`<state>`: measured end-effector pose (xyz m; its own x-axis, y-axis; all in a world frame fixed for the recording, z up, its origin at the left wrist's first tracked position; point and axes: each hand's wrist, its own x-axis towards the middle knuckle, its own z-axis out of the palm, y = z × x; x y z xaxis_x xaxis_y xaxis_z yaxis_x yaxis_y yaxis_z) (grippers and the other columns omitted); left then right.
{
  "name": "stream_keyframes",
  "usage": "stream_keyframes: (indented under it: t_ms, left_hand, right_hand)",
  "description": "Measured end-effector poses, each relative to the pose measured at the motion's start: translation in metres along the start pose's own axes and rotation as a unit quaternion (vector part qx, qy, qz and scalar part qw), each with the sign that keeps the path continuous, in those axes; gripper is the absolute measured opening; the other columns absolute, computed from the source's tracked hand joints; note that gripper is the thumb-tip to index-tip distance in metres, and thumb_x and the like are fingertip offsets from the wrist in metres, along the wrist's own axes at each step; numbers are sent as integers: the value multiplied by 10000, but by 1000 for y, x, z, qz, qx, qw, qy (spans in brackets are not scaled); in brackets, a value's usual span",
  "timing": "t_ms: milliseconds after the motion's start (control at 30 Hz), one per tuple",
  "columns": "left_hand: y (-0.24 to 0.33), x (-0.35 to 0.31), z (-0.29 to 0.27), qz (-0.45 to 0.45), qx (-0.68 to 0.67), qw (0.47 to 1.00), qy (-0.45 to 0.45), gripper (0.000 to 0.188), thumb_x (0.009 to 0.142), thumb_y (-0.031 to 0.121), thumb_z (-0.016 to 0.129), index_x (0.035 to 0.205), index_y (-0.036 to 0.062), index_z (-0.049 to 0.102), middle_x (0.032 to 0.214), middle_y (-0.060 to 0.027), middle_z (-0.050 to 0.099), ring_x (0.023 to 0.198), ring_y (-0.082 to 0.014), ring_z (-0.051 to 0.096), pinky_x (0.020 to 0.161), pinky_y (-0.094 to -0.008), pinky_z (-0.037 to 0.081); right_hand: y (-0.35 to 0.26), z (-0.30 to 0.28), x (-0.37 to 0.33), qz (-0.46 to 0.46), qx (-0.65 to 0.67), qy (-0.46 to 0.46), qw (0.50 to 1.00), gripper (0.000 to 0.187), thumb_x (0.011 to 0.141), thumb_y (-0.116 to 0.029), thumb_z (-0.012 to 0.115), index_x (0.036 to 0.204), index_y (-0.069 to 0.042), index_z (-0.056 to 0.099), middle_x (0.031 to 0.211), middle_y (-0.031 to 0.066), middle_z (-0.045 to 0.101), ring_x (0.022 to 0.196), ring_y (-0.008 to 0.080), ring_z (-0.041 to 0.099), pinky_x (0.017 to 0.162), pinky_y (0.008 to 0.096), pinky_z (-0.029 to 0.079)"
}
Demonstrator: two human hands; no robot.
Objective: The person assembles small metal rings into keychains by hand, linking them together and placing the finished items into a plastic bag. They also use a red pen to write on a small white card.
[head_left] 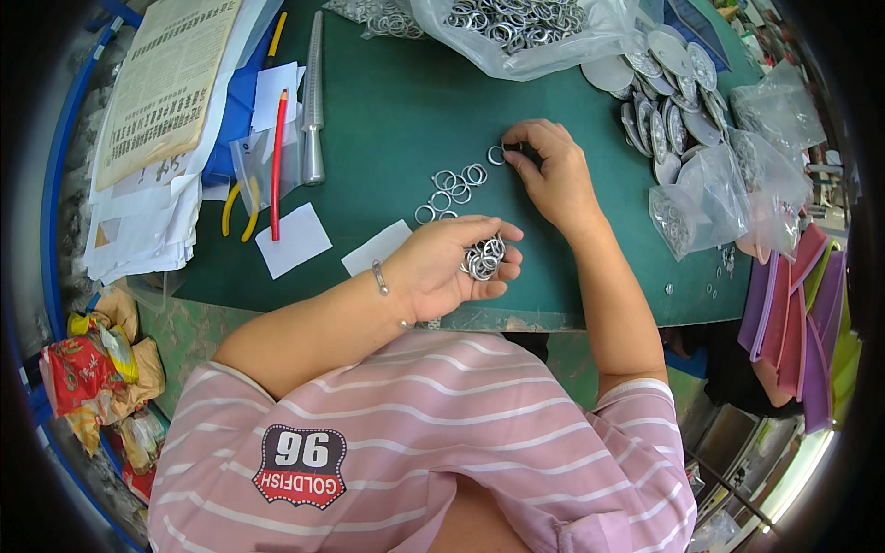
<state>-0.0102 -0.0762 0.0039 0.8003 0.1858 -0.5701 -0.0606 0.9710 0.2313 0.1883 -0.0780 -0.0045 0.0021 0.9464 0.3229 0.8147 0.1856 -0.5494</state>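
Observation:
My left hand (pixel 452 263) is turned palm up near the table's front edge, its fingers curled round a heap of silver metal rings (pixel 484 259). Farther out and to the right, my right hand (pixel 551 170) pinches between thumb and fingertips at a single metal ring (pixel 496 156) on the table top. Several loose rings (pixel 450 182) lie in a short, uneven row between the two hands, some of them overlapping. Beside my left wrist rests a white paper slip (pixel 376 247), partly covered by the hand.
A plastic bag of rings (pixel 516 28) stands at the far side of the green table (pixel 387 120). Silver discs (pixel 673 83) and small bags (pixel 705 203) crowd the right. On the left lie a ring mandrel (pixel 314 111), red pencil (pixel 278 166), yellow-handled pliers (pixel 241 210) and papers (pixel 157 111).

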Motion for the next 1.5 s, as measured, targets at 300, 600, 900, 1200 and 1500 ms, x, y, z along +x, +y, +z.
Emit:
stream_keyframes:
  t_ms: [300,600,900,1200,1500]
  left_hand:
    - [5,-4,-6,18,-53,998,5,335,1003,283,430,1054,-14,577,908,-138,653,767,-216,673,572,-294,566]
    - [0,-5,-2,-17,-45,999,15,263,988,247,475,1003,13,592,851,-110,629,682,-171,626,476,-237,495]
    - [-3,-3,-4,-26,-50,998,2,290,995,271,461,1005,10,587,861,-115,632,685,-174,634,457,-231,485]
    - [-11,-4,-2,-76,-41,996,-18,280,993,282,467,1008,28,584,854,-101,616,668,-144,611,401,-202,410]
    - [-8,-10,-6,-66,-51,997,4,307,997,308,456,991,31,587,841,-93,612,644,-139,598,392,-201,397]
  right_hand:
    - [-29,-26,0,79,350,-204,911,160,798,39,659,950,-8,670,848,62,675,816,173,638,730,294,501]
    - [-10,1,4,67,93,-83,990,198,793,13,690,986,-31,675,935,83,667,781,179,625,706,283,505]
    - [-18,-21,-5,258,384,-68,884,93,828,-43,693,905,9,703,823,20,673,699,91,597,619,252,486]
    - [-28,2,-1,25,133,-79,988,140,790,-2,693,928,-9,667,896,66,651,752,165,599,668,296,484]
    - [-19,2,-7,162,275,-83,944,129,782,21,696,905,-5,664,860,58,660,739,152,626,663,284,502]
